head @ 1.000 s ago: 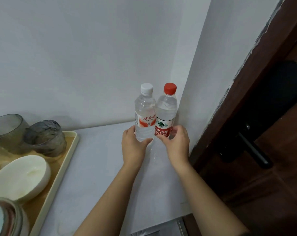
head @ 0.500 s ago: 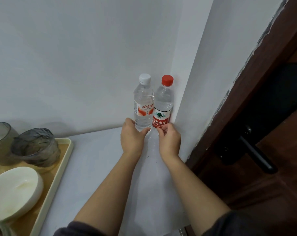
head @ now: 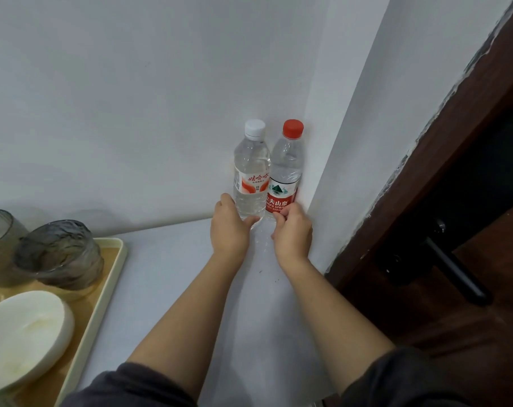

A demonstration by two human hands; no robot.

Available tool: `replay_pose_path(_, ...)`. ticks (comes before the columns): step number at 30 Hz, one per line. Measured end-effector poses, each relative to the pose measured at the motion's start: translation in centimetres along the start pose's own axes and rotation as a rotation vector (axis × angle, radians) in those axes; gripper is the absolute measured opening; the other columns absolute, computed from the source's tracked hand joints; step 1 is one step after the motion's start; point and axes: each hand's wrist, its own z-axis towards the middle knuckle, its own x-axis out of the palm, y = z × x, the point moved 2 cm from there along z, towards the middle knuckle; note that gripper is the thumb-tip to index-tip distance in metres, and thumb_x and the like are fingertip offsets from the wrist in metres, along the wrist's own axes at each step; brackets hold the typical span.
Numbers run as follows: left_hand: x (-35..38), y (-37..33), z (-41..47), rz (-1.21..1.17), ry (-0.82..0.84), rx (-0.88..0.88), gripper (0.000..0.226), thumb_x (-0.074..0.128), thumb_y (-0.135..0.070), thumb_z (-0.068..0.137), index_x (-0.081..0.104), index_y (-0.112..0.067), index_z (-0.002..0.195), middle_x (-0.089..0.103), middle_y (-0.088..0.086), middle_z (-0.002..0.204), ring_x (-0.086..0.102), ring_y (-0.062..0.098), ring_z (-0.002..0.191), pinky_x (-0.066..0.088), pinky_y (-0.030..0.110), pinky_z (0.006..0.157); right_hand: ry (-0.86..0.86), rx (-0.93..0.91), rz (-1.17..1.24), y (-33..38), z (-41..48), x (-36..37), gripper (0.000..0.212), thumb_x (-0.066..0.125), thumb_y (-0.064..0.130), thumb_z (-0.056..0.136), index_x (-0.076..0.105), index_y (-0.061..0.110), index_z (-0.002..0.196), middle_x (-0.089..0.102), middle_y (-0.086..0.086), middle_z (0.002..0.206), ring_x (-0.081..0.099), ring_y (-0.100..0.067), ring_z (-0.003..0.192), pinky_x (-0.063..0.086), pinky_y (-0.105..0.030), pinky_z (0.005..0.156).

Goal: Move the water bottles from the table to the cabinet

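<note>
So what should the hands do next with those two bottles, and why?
Probably let go: the white-capped bottle and red-capped bottle stand upright side by side in the wall corner, the left hand and right hand gripping them low. Their bases are hidden, so contact is unsure.

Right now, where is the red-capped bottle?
In the head view, the red-capped bottle stands upright, right of centre, in the wall corner. The white-capped bottle is close on its left, and the right hand grips its lower part.
</note>
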Motion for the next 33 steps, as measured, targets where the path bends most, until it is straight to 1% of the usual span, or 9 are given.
replay_pose_path(5, -0.2, 0.1, -0.3, 0.103, -0.004, 0.026, 0.046, 0.078, -0.036, 0.078, 0.044, -0.011, 0.097, 0.054, 0.005, 0.095, 0.055, 0.025, 0.08, 0.038, 0.031, 0.059, 0.05, -0.037, 0.0, 0.1, -0.5, -0.9, 0.011, 0.065, 0.017, 0.093, 0.058, 0.01, 0.095, 0.068, -0.008, 0.096, 0.066, -0.03, 0.085, 0.054, -0.04, 0.078)
replay_pose_path(8, -0.7, 0.6, -2.0, 0.179, 0.009, 0.045, 0.058, 0.076, -0.035, 0.079, 0.046, -0.009, 0.121, 0.052, 0.009, 0.121, 0.053, 0.027, 0.108, 0.043, 0.033, 0.068, 0.13, -0.168, -0.091, -0.3, -1.9, -2.1, 0.019, 0.068, 0.022, 0.091, 0.061, 0.014, 0.106, 0.063, -0.002, 0.108, 0.061, -0.022, 0.098, 0.052, -0.039, 0.085)
replay_pose_path(10, -1.4, 1.5, -3.7, 0.263, 0.019, 0.072, 0.073, 0.073, -0.037, 0.082, 0.037, -0.006, 0.138, 0.04, 0.014, 0.141, 0.036, 0.031, 0.133, 0.044, 0.038, 0.089, 0.188, -0.28, -0.197, -0.6, -2.9, -2.9, 0.032, 0.067, 0.029, 0.091, 0.059, 0.017, 0.12, 0.059, -0.001, 0.122, 0.055, -0.022, 0.114, 0.045, -0.041, 0.097)
replay_pose_path(12, -2.4, 2.4, -6.1, 0.392, 0.024, 0.089, 0.082, 0.064, -0.044, 0.087, 0.027, -0.002, 0.147, 0.026, 0.021, 0.153, 0.014, 0.036, 0.145, 0.023, 0.041, 0.114, 0.279, -0.378, -0.358, -0.8, -4.1, -3.5, 0.05, 0.061, 0.038, 0.093, 0.048, 0.021, 0.138, 0.046, -0.004, 0.145, 0.039, -0.026, 0.136, 0.032, -0.045, 0.109)
replay_pose_path(13, -3.0, 2.8, -7.5, 0.458, 0.023, 0.082, 0.083, 0.058, -0.048, 0.09, 0.023, -0.002, 0.149, 0.021, 0.023, 0.156, 0.006, 0.038, 0.147, 0.011, 0.041, 0.118, 0.344, -0.407, -0.439, -1.0, -4.7, -3.6, 0.058, 0.056, 0.044, 0.095, 0.039, 0.024, 0.147, 0.032, -0.006, 0.156, 0.025, -0.028, 0.145, 0.023, -0.049, 0.113)
replay_pose_path(16, -4.8, 3.6, -12.3, 0.539, -0.014, 0.021, 0.081, 0.046, -0.054, 0.093, 0.019, -0.007, 0.152, 0.014, 0.022, 0.159, 0.0, 0.04, 0.147, 0.003, 0.043, 0.119, 0.557, -0.451, -0.572, -1.5, -6.8, -3.7, 0.071, 0.041, 0.055, 0.098, 0.008, 0.034, 0.157, -0.008, -0.006, 0.166, -0.014, -0.033, 0.151, -0.006, -0.063, 0.115)
replay_pose_path(18, -5.7, 3.8, -15.6, 0.549, -0.027, -0.056, 0.079, 0.044, -0.055, 0.093, 0.016, -0.011, 0.153, 0.012, 0.019, 0.16, 0.0, 0.04, 0.147, 0.008, 0.046, 0.118, 0.661, -0.491, -0.573, -1.7, -8.6, -3.8, 0.073, 0.037, 0.058, 0.098, 0.0, 0.036, 0.156, -0.017, -0.007, 0.165, -0.023, -0.036, 0.148, -0.014, -0.066, 0.111)
replay_pose_path(24, -7.6, 4.1, -25.2, 0.632, -0.058, -0.256, 0.076, 0.036, -0.057, 0.094, 0.014, -0.015, 0.154, 0.008, 0.017, 0.161, -0.001, 0.039, 0.147, 0.011, 0.049, 0.117, 0.812, -0.676, -0.525, -2.5, -15.0, -5.0, 0.076, 0.038, 0.061, 0.095, -0.002, 0.039, 0.155, -0.017, -0.006, 0.165, -0.022, -0.034, 0.148, -0.016, -0.068, 0.109)
replay_pose_path(33, -8.8, 3.7, -39.1, 0.55, -0.199, -0.47, 0.073, 0.04, -0.052, 0.096, 0.016, -0.015, 0.154, 0.007, 0.015, 0.161, -0.002, 0.036, 0.148, 0.006, 0.047, 0.118, 0.948, -1.09, -0.624, -4.1, -22.6, -8.1, 0.075, 0.027, 0.064, 0.094, -0.005, 0.035, 0.156, -0.017, -0.009, 0.164, -0.022, -0.038, 0.148, -0.016, -0.069, 0.108)
